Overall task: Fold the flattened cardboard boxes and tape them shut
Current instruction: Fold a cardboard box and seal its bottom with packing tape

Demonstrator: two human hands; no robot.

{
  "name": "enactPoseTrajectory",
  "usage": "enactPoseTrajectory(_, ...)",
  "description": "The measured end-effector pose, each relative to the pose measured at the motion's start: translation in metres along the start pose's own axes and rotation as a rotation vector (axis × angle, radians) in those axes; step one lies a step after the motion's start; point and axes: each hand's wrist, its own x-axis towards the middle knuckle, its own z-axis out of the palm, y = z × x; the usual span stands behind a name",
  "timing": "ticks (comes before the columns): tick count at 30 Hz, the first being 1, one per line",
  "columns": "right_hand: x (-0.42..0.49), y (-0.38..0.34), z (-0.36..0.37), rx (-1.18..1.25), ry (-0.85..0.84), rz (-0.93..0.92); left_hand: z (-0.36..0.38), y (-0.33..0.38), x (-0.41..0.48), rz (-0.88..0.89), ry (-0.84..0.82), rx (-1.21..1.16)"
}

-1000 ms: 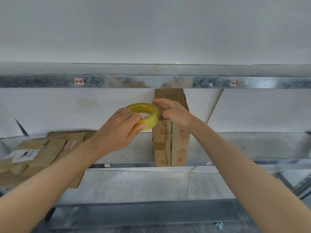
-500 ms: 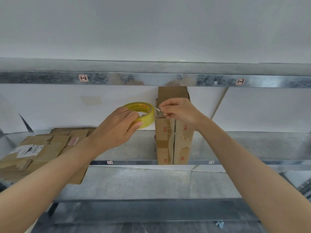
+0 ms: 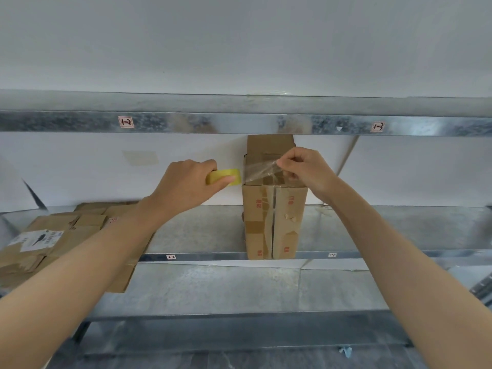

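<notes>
The left hand point(image 3: 186, 187) covers most of the tape roll point(image 3: 226, 173), the left arm point(image 3: 93, 262) and picture edge cut off the flat boxes point(image 3: 80, 222), and red print point(image 3: 258, 204) on the standing box point(image 3: 290, 222) is unreadable.

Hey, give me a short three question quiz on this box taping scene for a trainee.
1. True or false: the left hand grips the yellow roll of clear tape.
2. The right hand pinches: A) the pulled-out clear tape strip, B) a pair of scissors, C) a marker pen.
3. Fill in: the stack of flattened brown cardboard boxes lies to the ___ of the upright brown cardboard box on the grey metal shelf.
Key: 1 true; 2 A; 3 left.
</notes>
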Motion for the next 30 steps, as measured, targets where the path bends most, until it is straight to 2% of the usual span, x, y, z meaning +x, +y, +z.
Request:
enactPoseTrajectory(6, -0.001, 0.010, -0.015, 0.096, 0.026, -0.014, 0.007, 0.008, -0.007, -0.017, -0.015, -0.226)
enactPoseTrajectory(10, -0.002, 0.014, -0.020, 0.062, 0.043, -0.021, 0.014, 0.001, -0.002, -0.055, -0.061, -0.078)
enactPoseTrajectory(12, -0.002, 0.020, -0.021, 0.067, 0.072, -0.014, 0.015, 0.001, -0.002, -0.090, -0.075, -0.084)
enactPoseTrajectory(16, -0.004, 0.027, -0.037, 0.098, 0.150, -0.006, 0.017, 0.001, -0.009, -0.174, -0.053, -0.292)
enactPoseTrajectory(21, -0.010, 0.038, -0.045, 0.128, 0.129, 0.017, 0.022, -0.010, -0.012, -0.157, -0.056, -0.088)
enactPoseTrajectory(27, -0.015, 0.053, -0.055, 0.234, 0.145, 0.037, 0.023, 0.002, -0.006, -0.130, -0.012, -0.155)
enactPoseTrajectory(30, -0.017, 0.060, -0.058, 0.262, 0.144, 0.037, 0.025, 0.004, -0.002, -0.128, 0.000, -0.087)
